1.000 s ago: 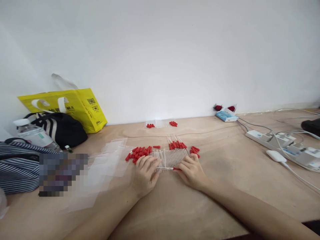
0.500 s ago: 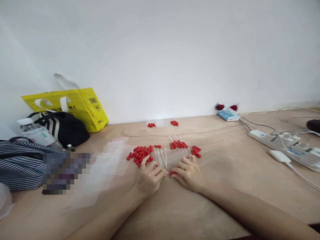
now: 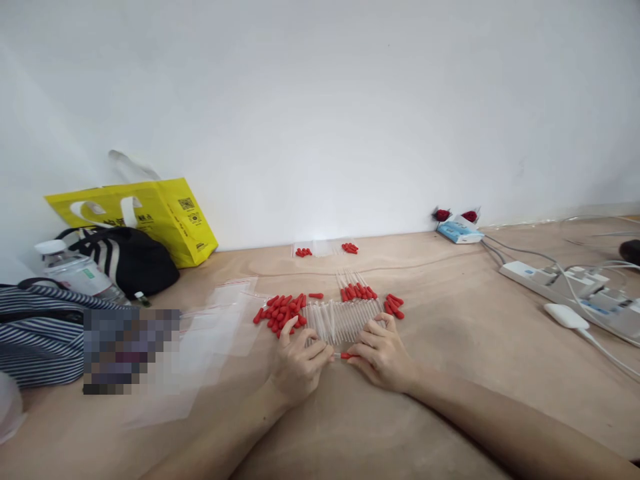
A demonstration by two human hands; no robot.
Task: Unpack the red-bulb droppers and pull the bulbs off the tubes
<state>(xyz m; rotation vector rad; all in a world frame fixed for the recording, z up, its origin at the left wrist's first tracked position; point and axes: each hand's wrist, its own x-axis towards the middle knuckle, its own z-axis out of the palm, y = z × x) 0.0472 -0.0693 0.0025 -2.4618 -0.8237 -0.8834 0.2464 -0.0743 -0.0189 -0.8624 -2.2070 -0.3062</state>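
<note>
In front of me, my left hand (image 3: 303, 360) is closed on a thin clear dropper tube (image 3: 337, 355), mostly hidden by its fingers. My right hand (image 3: 383, 353) pinches a red rubber bulb (image 3: 346, 356) whose narrow end meets the tube's end. Just beyond both hands lies a row of clear dropper tubes (image 3: 345, 321) side by side. A heap of red bulbs (image 3: 283, 312) is at the row's left, a few red bulbs (image 3: 394, 305) at its right. Behind the row, several tubes fitted with red bulbs (image 3: 359, 291) point away from me.
Clear zip bags (image 3: 215, 347) lie flat at left, beside a striped bag (image 3: 40, 333), bottle (image 3: 75, 270), black bag (image 3: 133, 260) and yellow bag (image 3: 185, 227). At right are a power strip (image 3: 550, 283), white charger (image 3: 566, 315) and blue packet (image 3: 459, 232). A bag with red bulbs (image 3: 303, 253) is by the wall.
Both hands have shifted slightly nearer to me, off the front of the tube row. The tube and red bulb now show end to end between them.
</note>
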